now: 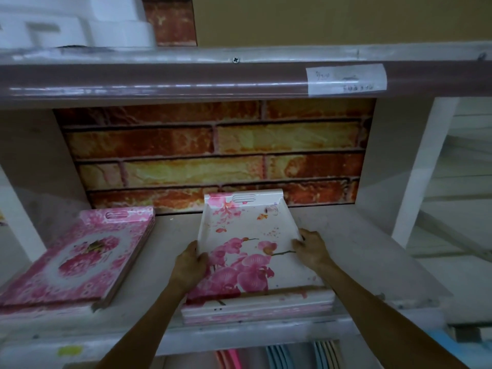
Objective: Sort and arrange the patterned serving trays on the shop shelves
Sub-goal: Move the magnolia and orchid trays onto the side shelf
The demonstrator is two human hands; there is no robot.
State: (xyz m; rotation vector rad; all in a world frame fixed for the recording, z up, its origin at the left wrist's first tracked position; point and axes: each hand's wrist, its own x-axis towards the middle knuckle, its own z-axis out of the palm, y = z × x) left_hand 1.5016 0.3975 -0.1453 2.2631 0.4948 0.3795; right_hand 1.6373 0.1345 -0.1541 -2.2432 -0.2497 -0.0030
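A white serving tray printed with pink orchids (247, 230) lies on top of a short stack of like trays (255, 307) in the middle of the shelf (354, 251), its slotted handle toward the brick-pattern back wall. My left hand (190, 262) grips its left rim and my right hand (311, 249) grips its right rim. A second stack of pink rose-pattern trays (80, 257) sits at the left of the same shelf, turned slightly askew.
The shelf above (186, 78) carries a paper label (346, 79) and white foam pieces (72, 22). White uprights (418, 169) close the bay on the right. Below the shelf edge stand coloured items on edge (279, 355).
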